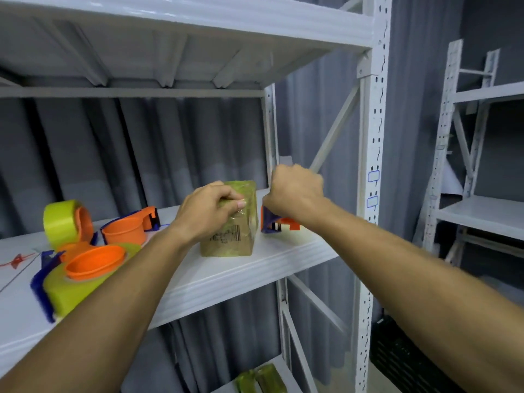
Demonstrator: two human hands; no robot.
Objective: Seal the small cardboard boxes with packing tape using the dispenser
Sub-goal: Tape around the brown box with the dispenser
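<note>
A small cardboard box (229, 236), wrapped in yellowish tape and bearing a barcode label, stands upright on the white shelf (255, 268). My left hand (207, 211) grips the box's top left corner, thumb on its front face. To the right of the box, my right hand (295, 188) is curled round a blue and orange tape dispenser (276, 222). Only the dispenser's lower end shows under the hand. Whether tape runs from the dispenser to the box is unclear.
Several more orange and blue dispensers with yellow-green tape rolls (82, 268) lie on the shelf's left part. A white shelf upright (371, 165) stands right of my hands. Two taped boxes (259, 378) sit on the lower shelf. Another rack (467, 194) stands at the far right.
</note>
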